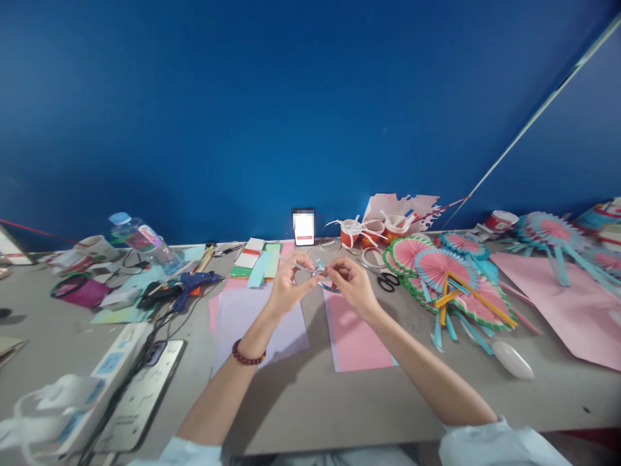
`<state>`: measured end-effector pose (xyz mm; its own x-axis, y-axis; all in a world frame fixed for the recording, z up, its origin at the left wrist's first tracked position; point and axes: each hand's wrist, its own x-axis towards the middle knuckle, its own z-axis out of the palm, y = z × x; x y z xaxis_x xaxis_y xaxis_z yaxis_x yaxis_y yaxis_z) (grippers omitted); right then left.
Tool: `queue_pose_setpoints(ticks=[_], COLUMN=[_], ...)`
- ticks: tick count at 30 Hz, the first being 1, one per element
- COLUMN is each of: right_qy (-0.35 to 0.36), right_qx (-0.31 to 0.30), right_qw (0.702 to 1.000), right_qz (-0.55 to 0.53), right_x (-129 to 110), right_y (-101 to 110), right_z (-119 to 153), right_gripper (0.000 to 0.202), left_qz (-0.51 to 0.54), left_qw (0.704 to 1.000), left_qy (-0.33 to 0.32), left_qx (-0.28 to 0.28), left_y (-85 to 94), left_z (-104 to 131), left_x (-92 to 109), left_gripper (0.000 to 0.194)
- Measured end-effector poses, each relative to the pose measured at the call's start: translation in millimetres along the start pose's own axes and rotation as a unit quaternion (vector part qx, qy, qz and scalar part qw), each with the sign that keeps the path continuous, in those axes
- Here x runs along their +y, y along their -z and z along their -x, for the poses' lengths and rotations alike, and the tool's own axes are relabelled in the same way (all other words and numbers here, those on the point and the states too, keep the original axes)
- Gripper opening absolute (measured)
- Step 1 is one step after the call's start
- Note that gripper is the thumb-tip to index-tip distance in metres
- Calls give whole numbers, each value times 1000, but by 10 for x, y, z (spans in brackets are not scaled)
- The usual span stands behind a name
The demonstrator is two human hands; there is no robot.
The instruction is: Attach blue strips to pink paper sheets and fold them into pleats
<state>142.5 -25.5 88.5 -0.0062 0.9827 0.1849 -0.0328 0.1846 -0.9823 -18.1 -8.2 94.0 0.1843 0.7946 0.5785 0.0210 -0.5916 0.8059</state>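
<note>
In the middle of the head view, my left hand point(290, 285) and my right hand point(351, 282) meet above the table, fingertips pinched close together. Between them is a thin curled paper strip point(330, 287), bluish with a light blue bit near the fingertips; its exact shape is too small and blurred to make out. Beneath my left forearm lie lilac paper sheets point(286, 327). Below my right wrist is a pink paper sheet point(352, 336). Black-handled scissors point(388, 281) rest just right of my right hand.
A phone point(304, 228) stands against the blue wall. Red cups point(350, 233) and pleated paper fans point(446, 272) are to the right, with a white computer mouse point(513, 360). Leftward are a blue glue gun point(194, 286), a bottle point(145, 239), a power strip point(109, 382) and another phone point(140, 395).
</note>
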Motion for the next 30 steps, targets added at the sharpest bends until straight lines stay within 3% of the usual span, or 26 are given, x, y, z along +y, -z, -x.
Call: queue_pose_setpoints(ticks=[9, 17, 30], right_qy=[26, 44, 55], right_qx=[17, 15, 7], right_qw=[998, 995, 996], right_qz=[57, 93, 75], right_x=[42, 39, 45], right_y=[5, -25, -29], right_z=[24, 57, 58], right_gripper=[23, 24, 21], left_qz=[-94, -103, 111], left_qw=[994, 985, 956], left_qy=[15, 79, 222], left_qx=[48, 110, 155], left_y=[-44, -136, -204], left_z=[44, 131, 97], left_x=[75, 7, -17], left_gripper=[10, 14, 19])
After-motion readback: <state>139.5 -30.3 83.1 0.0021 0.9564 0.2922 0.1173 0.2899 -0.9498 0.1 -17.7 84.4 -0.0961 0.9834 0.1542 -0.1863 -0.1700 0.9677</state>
